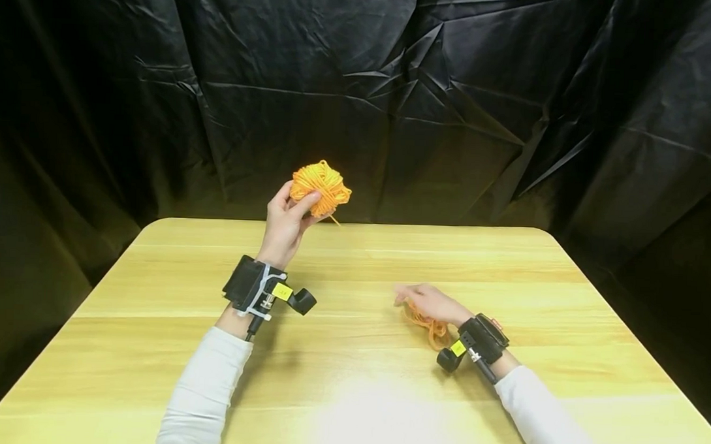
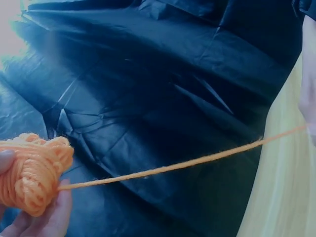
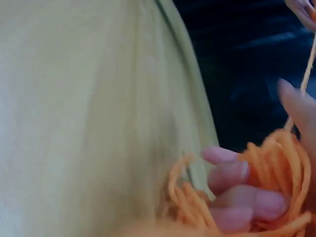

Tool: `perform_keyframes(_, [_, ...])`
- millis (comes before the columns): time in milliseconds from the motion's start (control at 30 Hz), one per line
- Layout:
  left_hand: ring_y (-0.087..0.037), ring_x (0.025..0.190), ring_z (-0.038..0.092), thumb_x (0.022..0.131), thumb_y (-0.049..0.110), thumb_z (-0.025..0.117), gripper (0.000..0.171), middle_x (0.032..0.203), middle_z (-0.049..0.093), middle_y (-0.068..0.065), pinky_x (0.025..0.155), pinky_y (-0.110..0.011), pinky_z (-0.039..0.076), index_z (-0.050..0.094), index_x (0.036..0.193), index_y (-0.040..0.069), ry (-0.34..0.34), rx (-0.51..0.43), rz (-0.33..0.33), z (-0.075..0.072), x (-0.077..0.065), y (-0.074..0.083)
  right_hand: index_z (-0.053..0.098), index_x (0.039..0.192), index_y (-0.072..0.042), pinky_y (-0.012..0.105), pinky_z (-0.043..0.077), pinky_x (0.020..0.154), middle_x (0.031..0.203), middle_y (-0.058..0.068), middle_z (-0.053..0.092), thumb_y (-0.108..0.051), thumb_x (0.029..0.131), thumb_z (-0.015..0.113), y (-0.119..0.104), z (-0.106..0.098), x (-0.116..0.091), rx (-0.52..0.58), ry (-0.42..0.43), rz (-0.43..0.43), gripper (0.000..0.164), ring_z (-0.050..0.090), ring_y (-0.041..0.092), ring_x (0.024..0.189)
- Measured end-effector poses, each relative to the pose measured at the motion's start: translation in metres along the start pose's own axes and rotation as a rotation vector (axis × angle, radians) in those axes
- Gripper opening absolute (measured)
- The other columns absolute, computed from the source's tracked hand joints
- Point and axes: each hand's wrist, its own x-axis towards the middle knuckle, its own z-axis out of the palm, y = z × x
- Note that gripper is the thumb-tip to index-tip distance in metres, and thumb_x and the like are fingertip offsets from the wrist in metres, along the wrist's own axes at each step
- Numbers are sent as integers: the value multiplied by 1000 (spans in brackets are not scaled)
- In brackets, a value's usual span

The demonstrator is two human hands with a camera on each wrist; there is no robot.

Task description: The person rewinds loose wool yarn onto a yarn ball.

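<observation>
An orange ball of yarn is held up above the table's far edge by my left hand, its thumb across the front of the ball. In the left wrist view a single strand runs taut from the ball toward the other hand. Lower and to the right, my right hand is over the table with loose loops of orange yarn hanging below it. The right wrist view has its fingers curled round a bundle of yarn loops.
The wooden table has rounded far corners and a bright glare near its front. Behind it hangs a creased black sheet. Each wrist wears a black strap, the left strap and the right strap, with a small camera.
</observation>
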Motion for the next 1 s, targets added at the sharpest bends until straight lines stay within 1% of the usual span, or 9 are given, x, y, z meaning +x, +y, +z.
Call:
perform_keyframes(133, [-20, 93, 58, 84, -1, 57, 25, 104, 54, -10, 74, -35, 51, 52, 107, 8, 18, -8, 13, -2, 1, 3, 65, 98, -3, 35, 44, 57, 77, 14, 60, -34, 97, 31, 10, -12, -3, -103, 77, 25, 47, 49, 22, 59])
perform_keyframes(267, [-19, 90, 59, 84, -2, 56, 25, 103, 56, -9, 74, -36, 52, 51, 107, 7, -14, 0, -27, 1, -1, 0, 59, 109, 2, 43, 46, 77, 109, 22, 58, -33, 93, 44, 3, -13, -4, -153, 124, -49, 41, 56, 31, 85])
perform_keyframes(333, [-18, 90, 60, 85, -2, 55, 25, 103, 56, -9, 75, -37, 51, 50, 108, 7, -47, 21, -65, 5, -2, -3, 45, 127, 0, 47, 39, 92, 128, 18, 47, -38, 89, 49, -9, -8, -2, -51, 146, -76, 53, 47, 35, 112])
perform_keyframes(433, [-17, 90, 60, 86, 0, 54, 28, 103, 57, -8, 78, -38, 51, 48, 112, 4, -96, 72, -120, 11, -3, -10, 22, 140, -9, 46, 28, 102, 140, 11, 34, -43, 87, 52, -32, 5, 8, 188, 143, -123, 70, 32, 32, 126])
perform_keyframes(567, [-16, 90, 60, 87, 4, 53, 29, 102, 57, -8, 80, -38, 50, 45, 115, 1, -148, 112, -183, 16, -5, -19, 16, 141, -16, 44, 22, 105, 136, 5, 40, -40, 88, 51, -62, 20, 19, 475, 82, -199, 68, 35, 21, 126])
perform_keyframes(700, [-16, 88, 60, 87, 4, 53, 27, 101, 57, -8, 81, -38, 49, 45, 112, 1, -146, 136, -218, 20, -5, -26, 34, 133, -8, 38, 36, 97, 106, 8, 61, -30, 92, 48, -85, 28, 18, 618, 80, -259, 48, 55, 17, 101])
perform_keyframes(767, [-16, 88, 60, 86, 3, 54, 30, 102, 57, -11, 80, -39, 49, 44, 113, 1, -119, 170, -216, 19, -6, -27, 47, 121, -4, 29, 47, 78, 82, 6, 59, -26, 93, 46, -94, 29, 13, 577, 143, -287, 36, 57, 14, 76])
perform_keyframes(833, [-17, 89, 60, 85, 3, 56, 35, 106, 56, -15, 80, -40, 49, 41, 117, 3, -90, 219, -207, 18, -6, -28, 55, 108, -1, 21, 44, 60, 68, 3, 49, -24, 94, 45, -102, 27, 8, 483, 229, -318, 29, 48, 11, 60])
perform_keyframes(1000, [-24, 95, 59, 84, 3, 58, 47, 114, 53, -21, 76, -38, 51, 38, 126, 10, -109, 382, -186, 11, -5, -30, 66, 94, -4, 19, 31, 46, 61, 1, 50, -17, 90, 52, -120, 7, -7, 72, 391, -431, 19, 41, 9, 53])
